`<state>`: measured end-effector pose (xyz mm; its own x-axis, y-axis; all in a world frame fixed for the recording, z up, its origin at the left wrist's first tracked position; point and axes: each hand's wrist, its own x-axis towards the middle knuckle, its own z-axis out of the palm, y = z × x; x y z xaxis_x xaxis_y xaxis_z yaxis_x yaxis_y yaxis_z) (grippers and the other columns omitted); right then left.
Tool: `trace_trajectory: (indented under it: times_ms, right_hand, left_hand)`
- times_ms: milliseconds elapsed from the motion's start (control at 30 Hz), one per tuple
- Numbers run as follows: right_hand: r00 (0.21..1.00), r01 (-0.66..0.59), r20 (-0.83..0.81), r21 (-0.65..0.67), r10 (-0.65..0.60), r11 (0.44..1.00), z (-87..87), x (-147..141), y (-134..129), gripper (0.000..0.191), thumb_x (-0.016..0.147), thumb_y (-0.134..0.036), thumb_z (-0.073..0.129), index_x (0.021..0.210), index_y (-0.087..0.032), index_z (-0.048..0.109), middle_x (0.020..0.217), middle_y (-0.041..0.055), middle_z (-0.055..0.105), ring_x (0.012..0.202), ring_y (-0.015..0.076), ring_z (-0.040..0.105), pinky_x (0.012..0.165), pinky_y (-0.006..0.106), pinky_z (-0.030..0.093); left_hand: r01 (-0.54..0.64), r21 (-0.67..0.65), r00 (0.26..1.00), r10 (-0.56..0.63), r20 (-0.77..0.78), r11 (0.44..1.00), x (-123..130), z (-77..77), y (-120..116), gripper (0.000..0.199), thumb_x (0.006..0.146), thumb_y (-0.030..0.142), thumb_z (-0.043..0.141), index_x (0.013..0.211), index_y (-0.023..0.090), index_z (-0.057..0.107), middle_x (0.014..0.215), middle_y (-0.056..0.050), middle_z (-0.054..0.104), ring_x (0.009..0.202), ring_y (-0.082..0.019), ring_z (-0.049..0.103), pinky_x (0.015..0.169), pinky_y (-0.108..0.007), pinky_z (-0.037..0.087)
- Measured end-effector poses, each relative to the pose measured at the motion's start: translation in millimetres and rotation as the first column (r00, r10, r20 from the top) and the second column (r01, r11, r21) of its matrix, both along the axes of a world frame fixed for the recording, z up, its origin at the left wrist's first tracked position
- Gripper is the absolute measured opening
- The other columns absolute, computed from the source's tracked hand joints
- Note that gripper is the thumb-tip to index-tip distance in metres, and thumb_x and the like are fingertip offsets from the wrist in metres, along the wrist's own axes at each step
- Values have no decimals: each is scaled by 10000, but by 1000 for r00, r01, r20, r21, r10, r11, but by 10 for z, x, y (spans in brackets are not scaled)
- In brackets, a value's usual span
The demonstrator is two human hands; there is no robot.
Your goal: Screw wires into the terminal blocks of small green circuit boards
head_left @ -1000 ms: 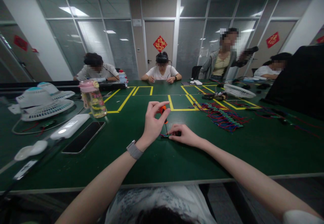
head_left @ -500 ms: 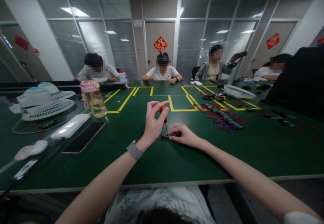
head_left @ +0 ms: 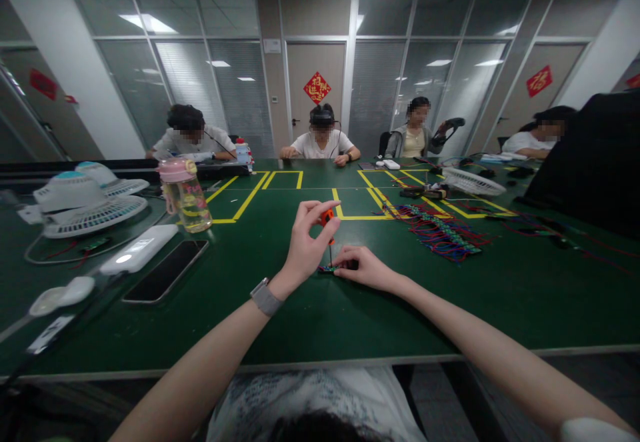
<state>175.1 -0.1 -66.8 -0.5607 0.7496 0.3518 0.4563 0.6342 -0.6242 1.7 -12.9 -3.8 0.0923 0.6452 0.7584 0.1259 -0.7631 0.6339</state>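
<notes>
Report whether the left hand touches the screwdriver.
Touching. The head view shows the left hand gripping the screwdriver, its thumb across the orange handle.

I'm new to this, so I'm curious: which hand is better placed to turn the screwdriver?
Probably the left hand: it holds the screwdriver nearly upright over the small board, while the right hand is at the board's edge.

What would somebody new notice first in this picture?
Probably the orange-handled screwdriver in the left hand, pointing down at a small circuit board that the right hand holds on the green table. Next might come the red and blue wires to the right, then the red diamond sign on the door behind.
</notes>
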Motion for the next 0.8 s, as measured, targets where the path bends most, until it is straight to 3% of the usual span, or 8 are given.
trace_trajectory:
  times_ms: [100,200,367,467,567,667,733,800]
  right_hand:
    - [1000,2,0,-6,-2,1000,3,-1,0,184,801,-252,658,929,-147,739,798,42,610,659,124,531,613,242,431]
    - [1000,3,10,-6,-3,1000,9,0,1,190,802,-257,660,939,-151,738,798,41,609,658,125,531,611,242,430]
    - [1000,5,9,-4,-5,1000,11,-3,-3,185,799,-250,662,930,-144,740,795,40,603,646,119,525,610,240,428]
    - [1000,12,8,-2,-11,1000,7,-6,-1,182,795,-242,666,926,-140,741,783,36,594,630,114,516,598,235,423]
    - [1000,5,8,-6,-5,1000,6,-4,2,191,798,-247,665,941,-144,739,782,35,595,627,114,517,595,233,424]
    - [1000,0,12,-6,0,1000,7,-2,3,193,801,-254,661,942,-149,739,786,36,600,641,118,526,601,234,428]
    - [1000,2,10,-6,-2,1000,7,-2,3,190,800,-256,660,937,-149,739,787,38,603,644,120,528,605,236,430]
    - [1000,3,6,-5,-3,1000,6,-3,4,190,799,-256,661,933,-145,740,784,39,601,641,121,526,605,238,431]
  left_hand:
    - [144,-57,988,-140,63,988,19,-2,5,334,929,290,451,1236,266,581,1247,-82,531,1017,-164,594,815,-287,543]
    - [207,-113,973,-192,124,972,36,-12,21,373,935,287,439,1296,250,523,1231,-91,585,961,-162,631,806,-318,561]
    - [22,-37,998,-20,52,999,9,-9,25,299,837,294,620,1129,238,646,987,-46,598,871,-139,602,749,-255,538]
    - [-69,18,998,69,11,997,-10,1,13,229,851,315,602,1053,246,687,986,-40,533,912,-136,567,813,-257,507]
    - [29,-16,999,-29,41,999,-1,-6,13,306,940,300,435,1170,259,632,1110,-59,538,969,-143,578,848,-283,510]
    - [153,-78,982,-142,122,985,20,-30,29,355,947,298,416,1272,240,546,1165,-80,580,928,-146,614,805,-298,544]
    - [128,-94,984,-115,132,987,23,-40,38,348,919,307,487,1250,227,561,1101,-75,613,890,-145,622,781,-289,548]
    - [28,-56,995,-22,96,998,12,-37,41,307,867,312,582,1159,231,628,1033,-57,602,884,-143,608,774,-269,534]
